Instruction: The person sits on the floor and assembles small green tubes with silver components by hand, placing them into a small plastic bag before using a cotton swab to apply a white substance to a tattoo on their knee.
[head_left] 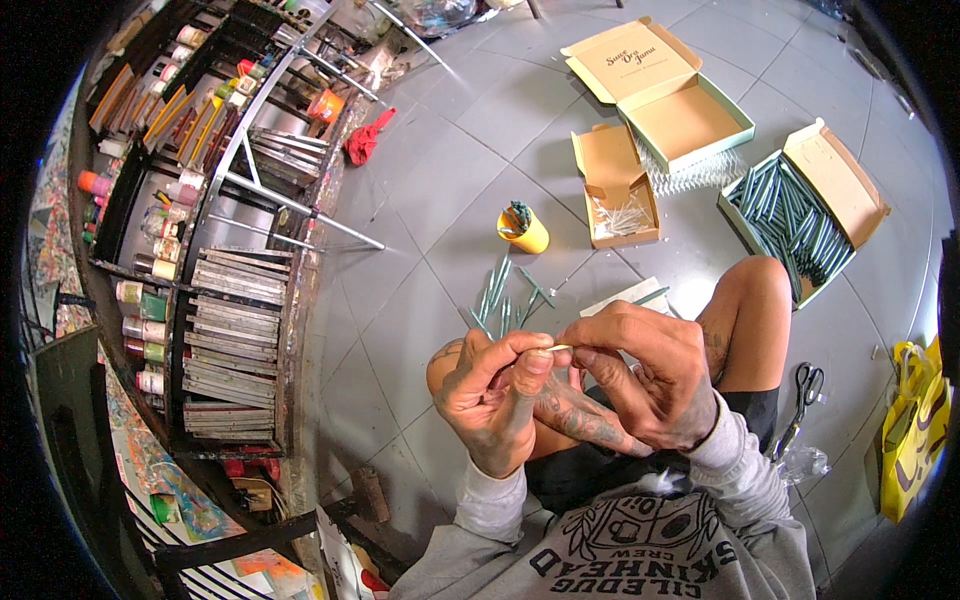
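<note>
Over my crossed legs, my left hand (497,400) and my right hand (655,375) meet fingertip to fingertip. A small, thin, pale yellowish piece (562,348) is pinched between both thumbs and forefingers; its exact kind is too small to make out. Just beyond the hands, several slim dark green sticks (495,290) lie loose on the floor. A yellow cup (537,240) with more dark green pieces in it stands behind them. Under the right hand's far side, a flat white item (620,297) is partly hidden, with a green stick on it.
Farther off are a small carton (597,230) of thin white sticks, an open carton (735,135) on bubble wrap, and a box (745,215) full of green sticks. Scissors (803,400) and a yellow bag (912,440) lie right. A paint-bottle rack (180,330) stands left.
</note>
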